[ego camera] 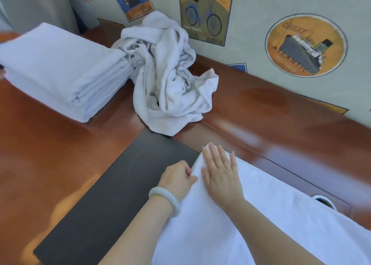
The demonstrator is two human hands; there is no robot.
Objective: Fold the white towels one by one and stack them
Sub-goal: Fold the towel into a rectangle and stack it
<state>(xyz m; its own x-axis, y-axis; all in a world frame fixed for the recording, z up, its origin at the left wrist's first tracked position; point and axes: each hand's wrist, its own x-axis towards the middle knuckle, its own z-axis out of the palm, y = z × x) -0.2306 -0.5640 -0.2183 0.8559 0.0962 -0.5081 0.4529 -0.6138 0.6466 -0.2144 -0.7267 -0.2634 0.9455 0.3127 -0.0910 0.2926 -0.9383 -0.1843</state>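
Observation:
A white towel (271,214) lies spread flat over the near right of the table. My right hand (219,171) rests flat on its far left corner, fingers straight. Beside it my left hand (177,177), with a pale bangle on the wrist, pinches the towel's left edge between thumb and fingers. A stack of folded white towels (60,69) stands at the far left. A crumpled heap of unfolded white towels (166,73) sits next to the stack, against the wall.
The table top (50,154) is glossy red-brown wood with a dark grey panel (112,194) under my left forearm. A round cable hole (324,201) shows at the towel's right edge. A wall with posters (301,43) runs along the far side.

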